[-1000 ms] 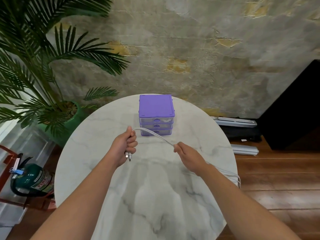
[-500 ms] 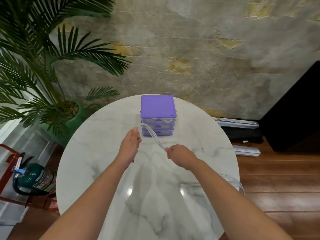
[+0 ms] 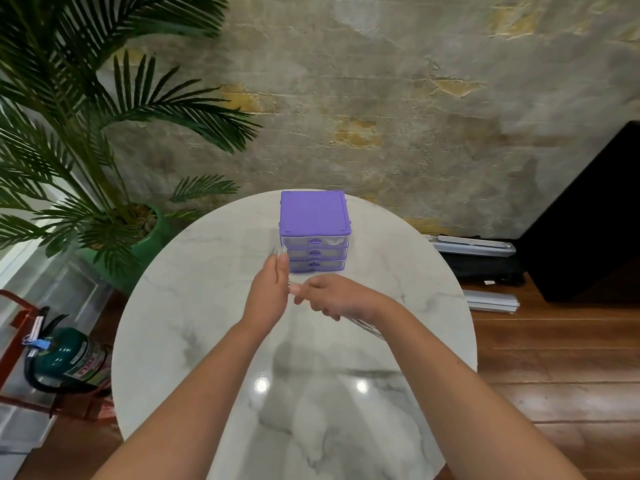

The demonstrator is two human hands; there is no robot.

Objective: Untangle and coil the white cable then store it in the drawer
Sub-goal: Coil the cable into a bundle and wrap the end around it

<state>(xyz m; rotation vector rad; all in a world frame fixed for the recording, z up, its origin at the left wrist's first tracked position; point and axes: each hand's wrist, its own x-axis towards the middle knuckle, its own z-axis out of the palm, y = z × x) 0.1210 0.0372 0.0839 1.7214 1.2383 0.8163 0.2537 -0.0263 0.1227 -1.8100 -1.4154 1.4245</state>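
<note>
My left hand (image 3: 268,293) is raised over the round marble table (image 3: 194,306) with its fingers held together, and a small loop of the white cable (image 3: 280,251) sticks out above the fingertips. My right hand (image 3: 332,296) is close beside it, pinching the cable, which trails back under my right wrist (image 3: 369,327) toward the table's right edge. The purple three-drawer box (image 3: 313,216) stands just behind both hands, all its drawers pushed in. Most of the cable is hidden by my hands.
A potted palm (image 3: 104,209) stands at the left behind the table. A green fire extinguisher (image 3: 69,355) in a red stand is on the floor at the left. Grey bars (image 3: 491,301) and a dark cabinet (image 3: 588,220) are on the right.
My right hand has moved left until it is almost touching my left hand. The stretch of cable between them has shortened into a small loop at my left fingertips.
</note>
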